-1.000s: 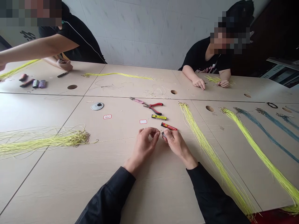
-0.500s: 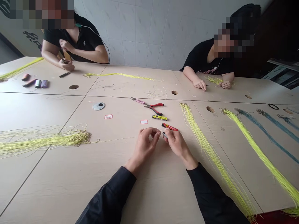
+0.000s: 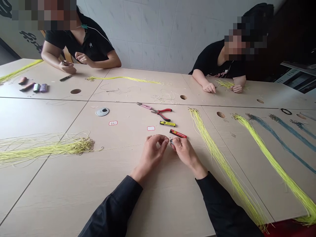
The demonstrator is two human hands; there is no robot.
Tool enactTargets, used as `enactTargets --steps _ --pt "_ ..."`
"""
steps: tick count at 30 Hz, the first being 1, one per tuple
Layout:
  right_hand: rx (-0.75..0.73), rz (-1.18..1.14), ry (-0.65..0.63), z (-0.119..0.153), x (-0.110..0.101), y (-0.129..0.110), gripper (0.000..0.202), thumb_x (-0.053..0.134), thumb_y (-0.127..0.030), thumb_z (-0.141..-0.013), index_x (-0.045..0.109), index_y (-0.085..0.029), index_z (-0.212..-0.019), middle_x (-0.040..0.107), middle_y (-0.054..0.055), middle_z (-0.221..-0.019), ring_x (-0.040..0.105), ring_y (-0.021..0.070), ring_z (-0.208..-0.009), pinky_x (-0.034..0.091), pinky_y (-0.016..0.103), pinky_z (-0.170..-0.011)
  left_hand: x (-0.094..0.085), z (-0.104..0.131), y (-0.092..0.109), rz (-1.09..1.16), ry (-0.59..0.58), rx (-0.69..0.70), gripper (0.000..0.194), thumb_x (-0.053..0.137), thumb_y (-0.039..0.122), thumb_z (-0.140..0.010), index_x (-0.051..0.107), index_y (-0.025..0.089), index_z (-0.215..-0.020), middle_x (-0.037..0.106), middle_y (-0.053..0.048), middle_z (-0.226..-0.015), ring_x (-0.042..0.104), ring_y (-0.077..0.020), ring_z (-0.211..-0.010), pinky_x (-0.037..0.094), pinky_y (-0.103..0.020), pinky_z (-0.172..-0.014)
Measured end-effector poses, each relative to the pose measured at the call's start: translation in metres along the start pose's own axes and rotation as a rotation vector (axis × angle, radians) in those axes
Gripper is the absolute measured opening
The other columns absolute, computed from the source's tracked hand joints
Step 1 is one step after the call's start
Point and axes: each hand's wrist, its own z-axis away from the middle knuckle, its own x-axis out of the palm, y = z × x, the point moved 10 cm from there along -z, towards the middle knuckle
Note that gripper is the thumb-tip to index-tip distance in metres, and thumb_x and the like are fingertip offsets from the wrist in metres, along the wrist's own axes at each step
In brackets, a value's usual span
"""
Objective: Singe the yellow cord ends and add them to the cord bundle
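Observation:
My left hand (image 3: pixel 154 149) is closed in a pinch on the end of a thin pale-yellow cord (image 3: pixel 123 146), which stretches left across the table to a small clasp near a yellow cord bundle (image 3: pixel 81 146). Close beside it, my right hand (image 3: pixel 185 151) is wrapped round a lighter (image 3: pixel 172 142); only its small metal head shows, near the left fingertips. Just beyond my hands lie a red lighter-sized case (image 3: pixel 178 133) and a yellow one (image 3: pixel 168 123). Red-handled pliers (image 3: pixel 165 112) and pink-handled snips (image 3: pixel 146 106) rest farther off.
Yellow cord bundles (image 3: pixel 217 151) and blue-grey ones (image 3: pixel 269 135) lie on the right. A round silver disc (image 3: pixel 102 112) and two red-edged labels (image 3: pixel 150 128) are ahead. Across the table (image 3: pixel 158 197), two co-workers sit, their hands (image 3: pixel 67 67) on its far side. Round holes (image 3: pixel 221 115) pierce the tabletop.
My right hand has turned slightly, and the lighter's head sits a little closer to my left fingertips. The co-worker on the left has shifted an arm to the right.

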Motion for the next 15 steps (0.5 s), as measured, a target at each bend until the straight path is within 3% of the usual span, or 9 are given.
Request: enactTargets --steps 15 --pt "-0.003 -0.059 -0.003 0.0025 0.0004 -0.0003 0.05 0.032 -0.047 -0.1 0.037 -0.021 -0.057 0.037 -0.004 -0.053 0.037 0.0125 -0.053 0.029 0.029 -0.056 -0.0006 0.0003 0.0017 0.016 0.0 0.012 0.014 0.057 0.027 -0.092 0.065 0.02 -0.084 0.073 -0.001 -0.088 0.064 -0.0161 -0.083 0.042 -0.034 -0.089"
